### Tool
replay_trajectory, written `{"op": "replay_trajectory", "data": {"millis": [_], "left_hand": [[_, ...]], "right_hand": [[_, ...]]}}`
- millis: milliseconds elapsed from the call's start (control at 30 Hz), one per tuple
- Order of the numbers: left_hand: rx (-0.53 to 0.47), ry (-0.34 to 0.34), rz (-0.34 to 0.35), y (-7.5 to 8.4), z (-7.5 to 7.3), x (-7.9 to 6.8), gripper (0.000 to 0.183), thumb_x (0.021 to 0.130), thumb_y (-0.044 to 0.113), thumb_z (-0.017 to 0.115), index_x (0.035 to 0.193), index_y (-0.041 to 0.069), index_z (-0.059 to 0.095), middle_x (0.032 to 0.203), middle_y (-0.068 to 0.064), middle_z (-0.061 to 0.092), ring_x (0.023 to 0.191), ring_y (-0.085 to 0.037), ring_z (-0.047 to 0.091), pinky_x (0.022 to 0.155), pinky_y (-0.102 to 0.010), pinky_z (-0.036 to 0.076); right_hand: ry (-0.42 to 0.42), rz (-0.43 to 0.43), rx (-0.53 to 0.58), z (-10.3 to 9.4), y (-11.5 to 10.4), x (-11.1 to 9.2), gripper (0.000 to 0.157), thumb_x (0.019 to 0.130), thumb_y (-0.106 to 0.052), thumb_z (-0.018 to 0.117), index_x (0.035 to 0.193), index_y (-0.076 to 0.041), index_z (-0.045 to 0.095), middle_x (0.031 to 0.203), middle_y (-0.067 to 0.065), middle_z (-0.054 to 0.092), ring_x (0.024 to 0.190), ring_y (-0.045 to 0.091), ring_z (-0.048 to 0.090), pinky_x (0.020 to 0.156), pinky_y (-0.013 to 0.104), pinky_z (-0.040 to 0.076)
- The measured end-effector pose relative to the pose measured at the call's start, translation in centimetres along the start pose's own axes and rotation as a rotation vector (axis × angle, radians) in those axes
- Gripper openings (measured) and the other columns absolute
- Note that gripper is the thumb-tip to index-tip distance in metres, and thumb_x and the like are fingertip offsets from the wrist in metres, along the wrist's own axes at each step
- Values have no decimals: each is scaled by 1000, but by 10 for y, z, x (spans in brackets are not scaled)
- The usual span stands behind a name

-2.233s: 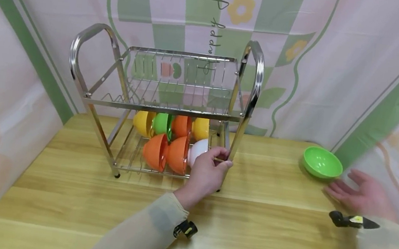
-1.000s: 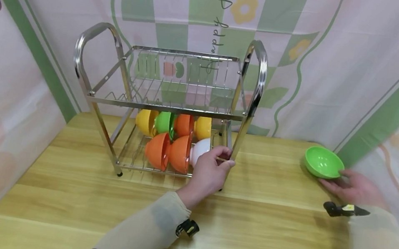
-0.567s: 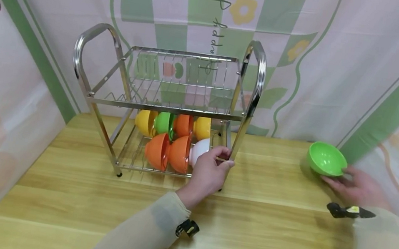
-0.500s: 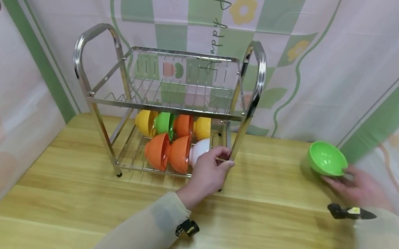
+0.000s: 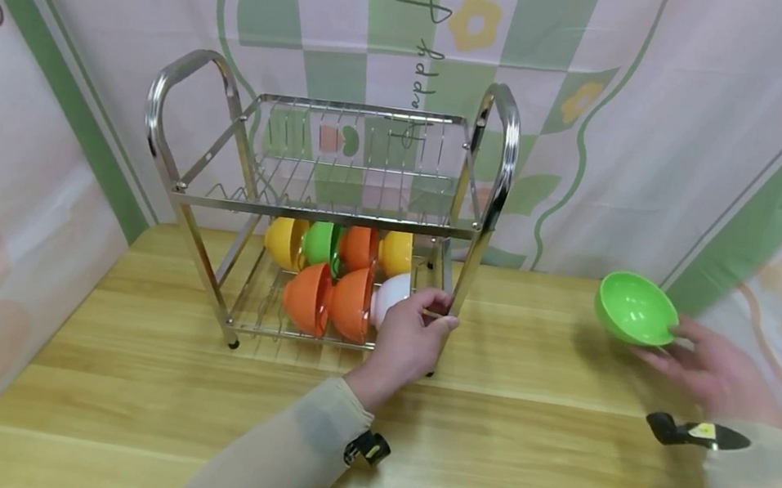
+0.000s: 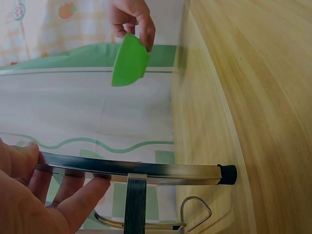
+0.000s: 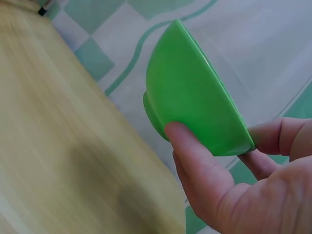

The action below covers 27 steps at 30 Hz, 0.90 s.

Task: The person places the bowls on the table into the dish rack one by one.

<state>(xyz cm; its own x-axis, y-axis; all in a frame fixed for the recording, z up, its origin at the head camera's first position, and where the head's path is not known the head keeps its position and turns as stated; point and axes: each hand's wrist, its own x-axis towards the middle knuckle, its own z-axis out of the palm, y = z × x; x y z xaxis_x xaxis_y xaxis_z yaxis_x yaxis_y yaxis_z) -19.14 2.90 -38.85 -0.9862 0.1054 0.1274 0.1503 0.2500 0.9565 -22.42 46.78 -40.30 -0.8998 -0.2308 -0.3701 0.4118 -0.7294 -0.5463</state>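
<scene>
My right hand [image 5: 711, 373] holds a green bowl [image 5: 638, 309] by its edge, lifted off the table and tilted. In the right wrist view the thumb lies at one side of the bowl [image 7: 195, 92], the other fingers at its rim and underside. My left hand [image 5: 403, 349] grips the front right post of a two-tier metal dish rack [image 5: 335, 218]; the left wrist view shows thumb and fingers on the post [image 6: 165, 170]. On the lower tier, bowls stand on edge: orange bowls [image 5: 305, 299] in front, with a white bowl [image 5: 392, 294] partly hidden by my left hand.
Behind those, a yellow bowl [image 5: 285, 242], a green bowl [image 5: 321, 243] and others form a back row. The upper tier [image 5: 364, 168] bears nothing. The wooden table [image 5: 511, 458] meets a patterned curtain [image 5: 614, 183] at the back and sides.
My right hand has reached the green bowl, taken hold of its edge, and raised it off the table, tilting it. The left hand has stayed on the rack post.
</scene>
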Motion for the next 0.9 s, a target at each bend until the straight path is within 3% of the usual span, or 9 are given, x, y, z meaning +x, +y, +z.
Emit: {"op": "replay_trajectory", "data": {"millis": [67, 100, 267, 600, 900], "left_hand": [[-2, 0, -1, 0, 0, 0, 12, 95, 13, 70, 103, 21, 69, 97, 10, 63, 82, -12, 59, 68, -29, 53], [-3, 0, -2, 0, 0, 0, 12, 95, 13, 70, 103, 21, 69, 97, 10, 63, 82, -12, 59, 68, -29, 53], [-4, 1, 1, -1, 0, 0, 12, 95, 13, 70, 104, 20, 69, 97, 10, 63, 83, -12, 59, 69, -29, 52], [-2, 8, 20, -3, 2, 1, 12, 94, 12, 70, 104, 20, 69, 96, 10, 64, 82, -11, 60, 68, -28, 53], [-1, 4, 28, -3, 1, 1, 12, 95, 12, 70, 104, 19, 68, 96, 10, 64, 82, -11, 60, 68, -29, 53]], "right_hand": [[-22, -27, -87, 5, 3, -3, 18, 104, -3, 49, 120, -2, 58, 113, 33, 57, 114, 45, 56, 110, 37, 33], [26, 19, 60, 8, 3, -2, 19, 106, -2, 43, 118, -3, 57, 111, 31, 56, 114, 46, 57, 111, 44, 30], [-8, 2, -21, 18, 10, -4, 23, 104, 3, 41, 114, -7, 59, 105, 28, 58, 104, 44, 62, 108, 48, 33], [-145, -46, -152, 34, 28, -13, 30, 103, 7, 37, 113, -4, 63, 111, 22, 57, 106, 41, 61, 103, 54, 38], [-355, -34, -194, 52, 48, -15, 46, 103, 10, 25, 126, -5, 63, 123, 19, 58, 113, 40, 59, 99, 58, 42]]}}
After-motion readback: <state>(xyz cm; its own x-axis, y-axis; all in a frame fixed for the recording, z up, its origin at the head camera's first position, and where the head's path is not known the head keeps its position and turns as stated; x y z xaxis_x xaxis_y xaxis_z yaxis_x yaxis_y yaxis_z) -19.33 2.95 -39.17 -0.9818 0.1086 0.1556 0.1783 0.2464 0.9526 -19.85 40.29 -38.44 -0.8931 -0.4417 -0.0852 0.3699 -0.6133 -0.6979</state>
